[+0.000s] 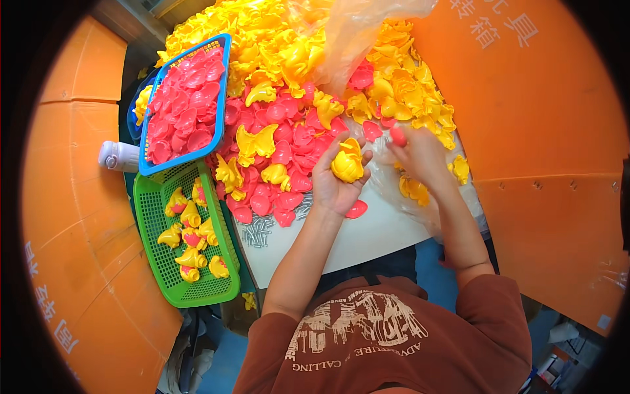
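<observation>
Above the front part of the white table, my left hand [333, 192] holds a rounded yellow plastic toy part [348, 161] upright in its fingers. Close by on the right, my right hand [424, 157] pinches a small pink plastic piece [398, 136]; the two hands are apart. A heap of pink shell-shaped pieces [282, 134] lies just beyond my left hand, with a few yellow parts on top. One loose pink piece [356, 209] rests beside my left wrist. Small silvery metal pins or screws [257, 232] are strewn left of my left forearm.
Yellow parts [249, 39] are piled at the back, partly under clear plastic film [354, 33]. A blue-rimmed basket [224, 85] of pink pieces and a green basket [231, 286] with several yellow-and-pink toys stand left, near a white bottle [118, 156]. Orange panels [545, 118] flank both sides.
</observation>
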{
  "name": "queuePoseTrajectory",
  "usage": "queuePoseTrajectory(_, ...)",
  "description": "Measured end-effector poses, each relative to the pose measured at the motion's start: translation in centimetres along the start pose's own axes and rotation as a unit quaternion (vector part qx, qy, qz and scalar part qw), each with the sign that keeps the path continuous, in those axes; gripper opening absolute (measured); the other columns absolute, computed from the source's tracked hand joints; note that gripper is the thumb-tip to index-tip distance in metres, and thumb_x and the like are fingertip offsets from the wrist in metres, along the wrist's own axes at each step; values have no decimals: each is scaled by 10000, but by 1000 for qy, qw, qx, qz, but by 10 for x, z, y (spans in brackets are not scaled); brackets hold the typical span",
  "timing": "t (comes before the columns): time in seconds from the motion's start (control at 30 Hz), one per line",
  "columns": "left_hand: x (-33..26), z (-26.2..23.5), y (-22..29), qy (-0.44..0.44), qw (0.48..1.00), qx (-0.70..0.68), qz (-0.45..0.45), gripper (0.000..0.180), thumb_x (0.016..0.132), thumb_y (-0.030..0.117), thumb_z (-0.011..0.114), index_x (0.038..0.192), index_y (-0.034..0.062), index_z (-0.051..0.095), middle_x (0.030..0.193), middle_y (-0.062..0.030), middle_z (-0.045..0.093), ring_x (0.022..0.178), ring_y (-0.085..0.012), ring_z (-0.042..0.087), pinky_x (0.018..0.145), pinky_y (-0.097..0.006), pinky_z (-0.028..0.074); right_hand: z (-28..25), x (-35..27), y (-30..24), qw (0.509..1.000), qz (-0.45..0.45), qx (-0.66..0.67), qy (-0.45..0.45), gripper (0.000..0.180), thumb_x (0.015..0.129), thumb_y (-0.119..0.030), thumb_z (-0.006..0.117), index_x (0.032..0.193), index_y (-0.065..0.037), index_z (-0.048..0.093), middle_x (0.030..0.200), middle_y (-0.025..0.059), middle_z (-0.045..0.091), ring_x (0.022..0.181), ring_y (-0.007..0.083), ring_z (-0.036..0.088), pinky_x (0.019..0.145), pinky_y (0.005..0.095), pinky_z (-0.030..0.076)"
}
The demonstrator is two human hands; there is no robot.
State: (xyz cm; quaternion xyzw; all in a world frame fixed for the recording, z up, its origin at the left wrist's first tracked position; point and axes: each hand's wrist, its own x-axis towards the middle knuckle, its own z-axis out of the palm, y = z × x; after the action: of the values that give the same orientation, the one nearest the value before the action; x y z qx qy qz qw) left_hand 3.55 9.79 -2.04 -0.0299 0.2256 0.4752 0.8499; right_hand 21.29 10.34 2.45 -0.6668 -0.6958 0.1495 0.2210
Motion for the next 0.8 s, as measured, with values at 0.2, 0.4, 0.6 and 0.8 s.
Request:
queuePoseTrajectory(0.2, -19, -15, 19, -15, 999, -38, 12, 341, 869, 250, 492, 1200, 168, 508, 1129, -95, 567, 861, -266, 594, 601, -346, 490, 23, -9, 2, 988, -102, -42, -108, 286, 708, -284, 715, 812, -32, 629, 727, 116, 614, 730, 294, 579, 670, 406, 471)
queuePoseTrajectory(0.4, -38, -12, 21, -19, 999, -31, 16, 348, 902, 305, 461, 1220, 170, 500, 1138, -101, 556, 787, -250, 580, 545, -325, 477, 30, 43, 11, 998, 52, 29, -36, 328, 750, -249, 691, 984, -40, 593, 838, 156, 639, 778, 318, 616, 691, 408, 478)
queuePoseTrajectory(0.6, -46, -20, 21, -26, 999, -41, -12, 352, 906, 324, 452, 1212, 159, 502, 1128, -111, 561, 786, -251, 579, 543, -321, 481, 52, 45, 23, 998, 8, -55, -29, 280, 770, -136, 646, 1019, -58, 544, 873, 177, 642, 818, 360, 613, 703, 423, 486)
queuePoseTrajectory(0.8, -58, -25, 26, -17, 999, -28, 10, 353, 911, 333, 439, 1201, 148, 521, 1119, -114, 568, 773, -248, 573, 537, -326, 478, 34, 12, 8, 992, 25, 125, 19, 245, 744, -24, 629, 984, -20, 577, 838, 144, 651, 733, 239, 647, 660, 324, 503)
